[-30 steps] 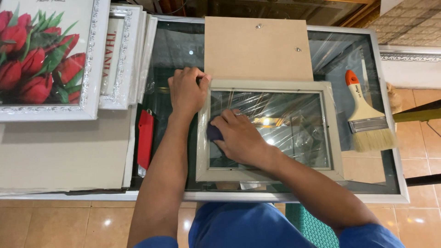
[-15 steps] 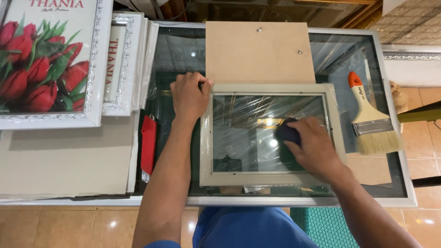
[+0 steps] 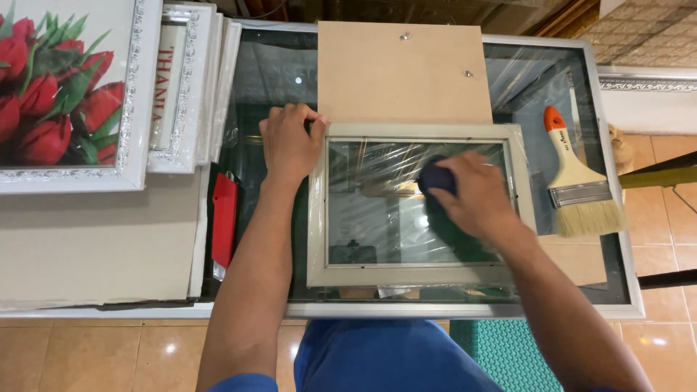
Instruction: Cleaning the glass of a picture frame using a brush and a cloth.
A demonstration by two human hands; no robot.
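Note:
A pale grey picture frame [image 3: 319,247] with a glass pane lies flat on a glass-topped table [image 3: 624,290]. My left hand [image 3: 289,141] presses down on the frame's top left corner and grips its edge. My right hand [image 3: 475,194] rests on the right part of the pane, closed around a dark blue cloth pad [image 3: 435,176] that touches the glass. A brown backing board [image 3: 403,72] lies just beyond the frame, partly under it.
A wide paintbrush [image 3: 577,181] with an orange-tipped handle lies right of the frame. A red utility knife [image 3: 223,221] lies left of it. Grey cardboard sheets [image 3: 94,247] and stacked white ornate frames, one with red tulips [image 3: 58,94], fill the left side.
My right hand slid the blue pad across the glass from the left side to the right, and now sits slightly higher. My left hand stayed on the frame's top left corner.

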